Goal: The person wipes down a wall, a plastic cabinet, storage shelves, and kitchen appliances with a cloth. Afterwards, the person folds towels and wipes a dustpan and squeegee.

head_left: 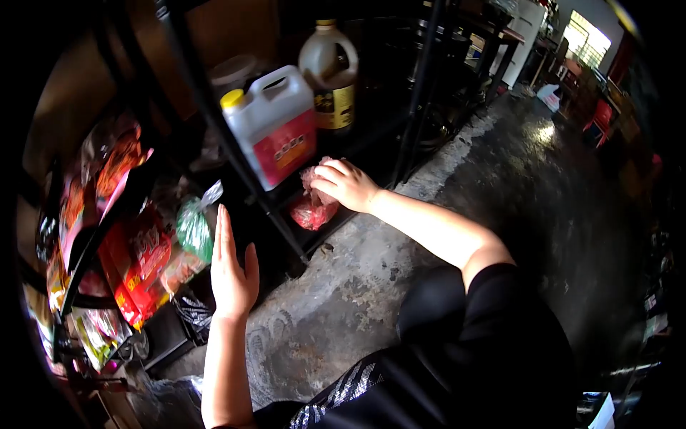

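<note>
My right hand (pixel 346 184) is closed on a crumpled, pinkish-brown cloth (pixel 311 179) at the front of a dark shelf. Just below the cloth lies a red plastic packet (pixel 313 214), its contents unclear. Behind them stands a white jug (pixel 280 129) with a yellow cap and pink label. To its right is a bottle (pixel 328 75) with a handle, yellow label and dark liquid. My left hand (pixel 233 279) holds nothing, its fingers straight and thumb apart. It is raised beside a green plastic bag (pixel 194 230) and a red packet (pixel 136 264).
Black rack posts (pixel 221 129) rise around the shelves. Several plastic-wrapped packets (pixel 121 164) crowd the left side. Below me is a worn concrete floor (pixel 343 286). Farther off are a white bag (pixel 549 96), a red chair (pixel 600 120) and a bright window (pixel 587 39).
</note>
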{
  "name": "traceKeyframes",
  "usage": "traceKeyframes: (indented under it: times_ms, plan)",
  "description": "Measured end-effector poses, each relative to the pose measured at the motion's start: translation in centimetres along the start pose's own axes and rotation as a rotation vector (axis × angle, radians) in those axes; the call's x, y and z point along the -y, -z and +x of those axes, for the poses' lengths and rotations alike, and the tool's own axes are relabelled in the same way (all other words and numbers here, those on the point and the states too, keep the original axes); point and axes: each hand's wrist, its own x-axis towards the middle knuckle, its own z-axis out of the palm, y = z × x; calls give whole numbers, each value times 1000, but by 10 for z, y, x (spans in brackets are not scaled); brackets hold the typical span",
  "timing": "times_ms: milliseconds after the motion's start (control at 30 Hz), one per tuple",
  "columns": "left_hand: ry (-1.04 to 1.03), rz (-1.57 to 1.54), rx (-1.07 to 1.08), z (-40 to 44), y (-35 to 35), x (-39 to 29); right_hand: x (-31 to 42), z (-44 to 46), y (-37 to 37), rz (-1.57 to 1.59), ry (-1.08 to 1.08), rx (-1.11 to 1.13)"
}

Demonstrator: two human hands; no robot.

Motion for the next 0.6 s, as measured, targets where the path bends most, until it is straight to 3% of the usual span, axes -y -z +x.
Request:
traceKeyframes:
  times_ms: [200,367,467,533,600]
  plan:
    - [158,-158,-100,45,-61,-6,-55,-29,-17,70,-172,-115]
    - [166,-396,-263,58,-96,6,-123,-73,-4,-144,-491,-127]
    - [273,-363,-326,66,-108,21,-163,-90,13,-186,-683,-231]
    - [266,-283,-360,75,-112,26,-199,-98,21,1379,-925,-889]
    - [178,-221,-400,76,-124,42,-272,-154,-38,4,-996,-1084]
